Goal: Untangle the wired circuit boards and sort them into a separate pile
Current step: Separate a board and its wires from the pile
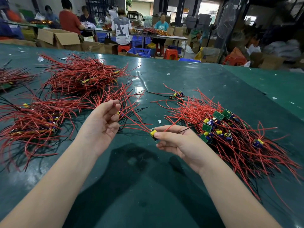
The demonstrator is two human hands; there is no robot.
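My right hand [174,140]: thumb and forefinger pinch one small green circuit board [153,134] with a yellow component, held just above the green surface [148,186]; its red wires [131,119] run up and to the left, and further red and black leads pass over my fingers toward the right. My left hand [103,122]: palm turned toward me, fingers loosely curled, fingertips [115,102] in among the loose red wires of a small bundle; I cannot tell whether they actually grip a strand. Right of my right hand: a large heap of wired boards [230,129], green boards and yellow and blue components showing. To my left: a tangled pile [32,122]; beyond it, a bigger red-wired pile [82,78].
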